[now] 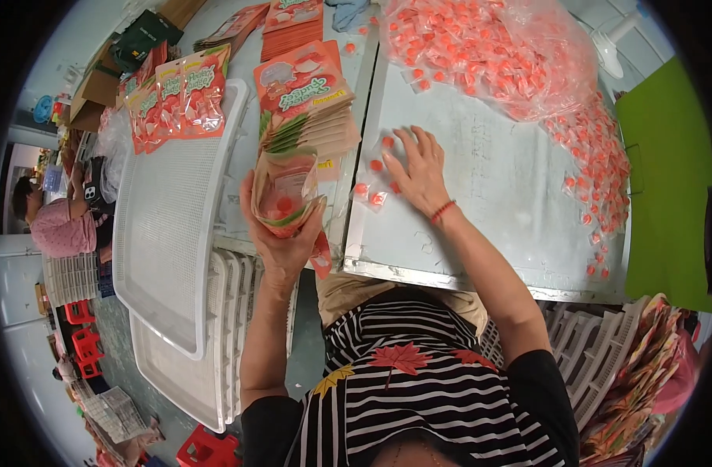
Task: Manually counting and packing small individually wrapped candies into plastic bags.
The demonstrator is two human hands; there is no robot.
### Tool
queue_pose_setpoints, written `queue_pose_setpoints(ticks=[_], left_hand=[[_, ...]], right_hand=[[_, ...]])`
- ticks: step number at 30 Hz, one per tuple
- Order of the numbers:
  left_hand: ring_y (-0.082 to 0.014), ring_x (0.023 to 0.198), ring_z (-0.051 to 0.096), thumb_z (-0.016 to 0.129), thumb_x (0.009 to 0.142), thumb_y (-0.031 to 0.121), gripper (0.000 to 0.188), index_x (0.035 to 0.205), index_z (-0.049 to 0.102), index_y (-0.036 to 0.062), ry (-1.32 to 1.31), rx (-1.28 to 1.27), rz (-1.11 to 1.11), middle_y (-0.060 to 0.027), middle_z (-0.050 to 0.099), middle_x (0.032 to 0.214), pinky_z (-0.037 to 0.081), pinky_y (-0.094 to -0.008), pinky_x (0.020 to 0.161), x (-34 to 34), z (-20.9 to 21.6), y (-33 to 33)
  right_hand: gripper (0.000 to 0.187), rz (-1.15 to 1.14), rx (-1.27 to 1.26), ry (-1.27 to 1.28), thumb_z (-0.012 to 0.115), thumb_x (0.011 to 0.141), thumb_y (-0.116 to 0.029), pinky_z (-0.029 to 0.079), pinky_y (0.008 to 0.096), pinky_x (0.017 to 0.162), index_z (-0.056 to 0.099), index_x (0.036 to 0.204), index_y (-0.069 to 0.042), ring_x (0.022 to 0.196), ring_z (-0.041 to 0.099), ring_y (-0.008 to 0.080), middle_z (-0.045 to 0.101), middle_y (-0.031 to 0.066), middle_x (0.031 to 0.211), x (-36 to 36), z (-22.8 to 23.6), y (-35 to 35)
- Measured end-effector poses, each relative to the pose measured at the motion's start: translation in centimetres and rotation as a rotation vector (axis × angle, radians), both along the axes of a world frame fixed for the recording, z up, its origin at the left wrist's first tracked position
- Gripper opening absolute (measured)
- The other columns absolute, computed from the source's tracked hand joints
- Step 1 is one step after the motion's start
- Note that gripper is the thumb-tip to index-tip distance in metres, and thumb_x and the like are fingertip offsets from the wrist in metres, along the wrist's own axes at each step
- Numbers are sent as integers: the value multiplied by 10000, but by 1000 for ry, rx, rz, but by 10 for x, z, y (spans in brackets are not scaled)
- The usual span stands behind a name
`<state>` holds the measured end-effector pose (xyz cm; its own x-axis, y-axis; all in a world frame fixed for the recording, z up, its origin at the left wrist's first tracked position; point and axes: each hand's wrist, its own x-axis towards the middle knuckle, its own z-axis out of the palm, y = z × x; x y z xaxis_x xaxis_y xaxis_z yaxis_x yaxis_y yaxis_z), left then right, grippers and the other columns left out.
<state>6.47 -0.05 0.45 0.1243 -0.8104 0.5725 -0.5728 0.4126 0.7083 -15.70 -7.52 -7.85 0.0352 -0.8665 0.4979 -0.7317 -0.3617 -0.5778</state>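
My left hand (282, 245) is wrapped round a stand-up candy pouch (298, 175), its mouth spread open toward me and a red piece visible inside. Just beyond it, a fanned stack of flat pink and red pouches (303, 78) lies on the table. My right hand (420, 170) rests palm down on the pale metal tabletop (480, 210), fingers stretched out and apart. Beside its thumb and fingertips are several small red candies (376, 165) in clear wrappers, near the table's left edge. What lies under the palm is hidden.
A large clear bag (558, 62) spills a heap of wrapped candies (597, 156) along the far right. Filled pouches (181, 93) lie on a white mesh tray (165, 210) at left. A green panel (667, 187) borders the right side. Another person (60, 226) is at far left.
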Motion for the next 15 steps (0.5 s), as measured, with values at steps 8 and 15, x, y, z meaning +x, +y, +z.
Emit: queue_pose_setpoints(ticks=[8,15], left_hand=[[-255,1150,512,835,646,63,946,1388,256,-35,1,5,5,-182,469,1276,438,-346,960,8,-11,0],[-247,1152,508,827,645,48,894,1364,301,-22,16,-3,-101,-161,459,1283,423,-347,979,-10,0,-7]], right_hand=[[579,57,134,358,572,810,-579,271,591,925,603,1180,-135,1201,351,412,417,182,1295,50,11,26],[329,86,-35,327,649,802,-350,371,473,864,625,1017,-103,1094,450,332,529,121,1125,48,2,29]])
